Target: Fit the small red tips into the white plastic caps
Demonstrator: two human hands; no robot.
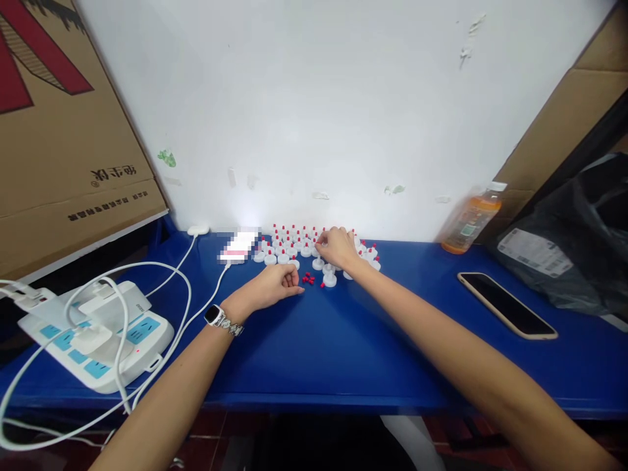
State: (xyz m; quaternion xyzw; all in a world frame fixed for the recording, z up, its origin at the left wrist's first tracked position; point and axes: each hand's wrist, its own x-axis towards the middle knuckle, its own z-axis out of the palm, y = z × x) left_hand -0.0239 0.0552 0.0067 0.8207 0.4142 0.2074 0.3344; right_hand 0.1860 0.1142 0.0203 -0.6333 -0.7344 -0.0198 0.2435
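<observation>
Right hand [336,248] reaches into the caps [294,247], fingers curled down at the cluster's middle; fingertips appear pinched on one cap, but the hand hides the contact, so the grip's hold can't be confirmed. Left hand [275,285] rests just in front of the caps, loosely fisted, knuckles toward the cluster; whether anything sits inside the fist is hidden. Watch [216,316] on the left wrist.

Caps: small white pieces with red tips, packed in rows against the wall [314,98] at the back of the blue worktop [343,340]. Too small to count or to tell upright from tipped. The right part of the cluster is covered by the right hand. A few loose red bits [309,279] lie just in front of the caps, between the two hands; a couple of single white caps sit beside them.

Left of the caps: a blurred-out white patch, unreadable, with a white cable [191,294] running from it to a power strip [98,333] at the worktop's left edge. Cardboard [63,131] leans beyond that, cut off by the frame.

Right of the caps, well apart: orange bottle [470,222] against the wall, blurred label; phone [506,305] lying flat, screen dark; black bag [574,242], partly cut off.
</observation>
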